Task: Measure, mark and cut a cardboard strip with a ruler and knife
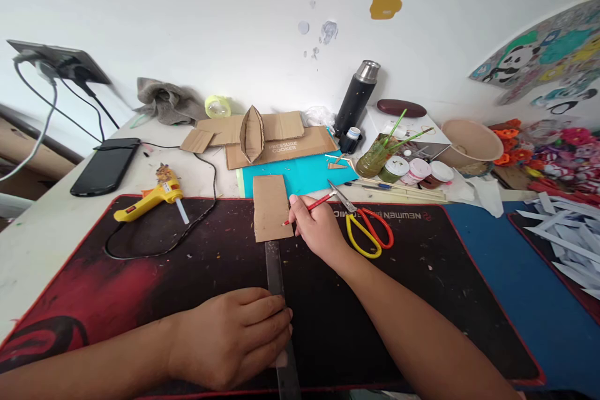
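Lying between the hands, a ruler (274, 265) is pressed down by the open left hand (234, 337); a pencil (319, 202) is pinched in the right hand (319, 228), its tip on cardboard (269, 200).

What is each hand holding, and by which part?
The right hand pinches a red pencil close to its tip, which rests on the cardboard piece. The left hand grips nothing; its fingers press flat on the ruler.

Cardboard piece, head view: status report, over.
Left hand pins ruler on mat. Right hand holds red pencil, tip on cardboard piece. Scissors close beside right hand.
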### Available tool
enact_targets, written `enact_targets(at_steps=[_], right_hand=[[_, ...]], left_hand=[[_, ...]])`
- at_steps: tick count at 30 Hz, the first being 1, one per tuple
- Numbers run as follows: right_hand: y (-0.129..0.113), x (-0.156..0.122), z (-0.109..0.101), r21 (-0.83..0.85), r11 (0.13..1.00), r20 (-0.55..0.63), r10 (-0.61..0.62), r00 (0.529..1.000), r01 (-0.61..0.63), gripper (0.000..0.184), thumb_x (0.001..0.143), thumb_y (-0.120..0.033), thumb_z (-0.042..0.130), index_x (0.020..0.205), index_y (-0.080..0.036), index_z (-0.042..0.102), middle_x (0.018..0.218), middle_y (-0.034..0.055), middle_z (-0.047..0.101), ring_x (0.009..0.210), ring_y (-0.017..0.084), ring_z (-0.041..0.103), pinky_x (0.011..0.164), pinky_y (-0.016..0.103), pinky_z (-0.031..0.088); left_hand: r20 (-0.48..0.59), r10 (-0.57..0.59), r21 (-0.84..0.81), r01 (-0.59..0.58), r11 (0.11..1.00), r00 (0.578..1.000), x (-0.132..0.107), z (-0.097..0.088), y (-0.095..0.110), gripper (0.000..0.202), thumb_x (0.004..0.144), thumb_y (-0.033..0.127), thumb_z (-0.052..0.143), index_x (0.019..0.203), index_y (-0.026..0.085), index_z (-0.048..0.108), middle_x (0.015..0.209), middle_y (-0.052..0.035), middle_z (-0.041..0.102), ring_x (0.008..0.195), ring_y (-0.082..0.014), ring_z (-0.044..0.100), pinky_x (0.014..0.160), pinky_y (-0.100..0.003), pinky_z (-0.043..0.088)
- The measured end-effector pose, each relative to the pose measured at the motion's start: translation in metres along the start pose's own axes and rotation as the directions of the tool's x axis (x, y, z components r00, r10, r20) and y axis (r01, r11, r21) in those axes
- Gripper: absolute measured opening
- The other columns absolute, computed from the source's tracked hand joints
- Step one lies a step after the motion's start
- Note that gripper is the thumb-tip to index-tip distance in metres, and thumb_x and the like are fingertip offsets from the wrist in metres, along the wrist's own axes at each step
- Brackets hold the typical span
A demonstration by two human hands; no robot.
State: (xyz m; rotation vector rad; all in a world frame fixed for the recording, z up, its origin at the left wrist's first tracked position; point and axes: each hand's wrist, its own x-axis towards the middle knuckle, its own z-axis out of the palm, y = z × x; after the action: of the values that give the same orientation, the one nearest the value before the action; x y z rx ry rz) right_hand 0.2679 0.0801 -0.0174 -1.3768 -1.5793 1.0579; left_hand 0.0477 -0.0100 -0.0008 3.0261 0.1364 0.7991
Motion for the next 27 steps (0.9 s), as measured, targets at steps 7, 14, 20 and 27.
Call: enact_targets(at_steps=[7, 14, 20, 27], right_hand=[[-0.0012, 0.0003, -0.001, -0.003, 1.0, 0.014, -0.011, 1.0, 0.011, 0.059, 0.112, -0.065, 0.046, 0.07, -0.026, 0.06, 0.058, -0.0018, 0.062, 0.052, 0.015, 0.061, 0.059, 0.029, 0.043], [-0.001, -0.0001, -0.0003, 0.002, 1.0, 0.014, -0.009, 1.0, 0.009, 0.059, 0.111, -0.065, 0.046, 0.07, -0.026, 0.06, 0.056, -0.0021, 0.061, 0.052, 0.016, 0.06, 0.058, 0.029, 0.042], [-0.0018, 0.0002, -0.0006, 0.022, 1.0, 0.009, -0.008, 1.0, 0.008, 0.058, 0.111, -0.065, 0.048, 0.069, -0.026, 0.061, 0.054, -0.0024, 0.059, 0.05, 0.015, 0.059, 0.057, 0.029, 0.041], [0.0, 0.0, 0.001, 0.11, 0.994, 0.001, -0.006, 1.0, 0.006, 0.058, 0.107, -0.067, 0.056, 0.068, -0.025, 0.062, 0.053, -0.0024, 0.06, 0.047, 0.015, 0.057, 0.054, 0.029, 0.04]], left_hand=[[-0.03, -0.017, -0.036, 0.016, 0.999, 0.999, 0.0026, -0.0006, -0.0011, 0.024, 0.111, 0.024, 0.062, 0.115, 0.01, 0.081, 0.116, -0.007, 0.086, 0.107, -0.0225, 0.077, 0.091, -0.036, 0.063], [-0.02, -0.022, -0.018, 0.021, 1.0, 1.0, 0.0029, -0.001, -0.0002, 0.025, 0.112, 0.024, 0.061, 0.116, 0.01, 0.082, 0.117, -0.0073, 0.087, 0.109, -0.0225, 0.077, 0.093, -0.035, 0.064], [0.008, -0.011, 0.008, 0.011, 1.0, 1.0, 0.0005, -0.0016, 0.0003, 0.023, 0.11, 0.027, 0.065, 0.116, 0.013, 0.082, 0.118, -0.0102, 0.086, 0.111, -0.0214, 0.077, 0.094, -0.033, 0.065], [0.001, -0.019, -0.011, 0.019, 1.0, 1.0, 0.0026, -0.0008, -0.0006, 0.024, 0.111, 0.027, 0.065, 0.117, 0.011, 0.081, 0.116, -0.0095, 0.087, 0.109, -0.0219, 0.078, 0.093, -0.033, 0.065]])
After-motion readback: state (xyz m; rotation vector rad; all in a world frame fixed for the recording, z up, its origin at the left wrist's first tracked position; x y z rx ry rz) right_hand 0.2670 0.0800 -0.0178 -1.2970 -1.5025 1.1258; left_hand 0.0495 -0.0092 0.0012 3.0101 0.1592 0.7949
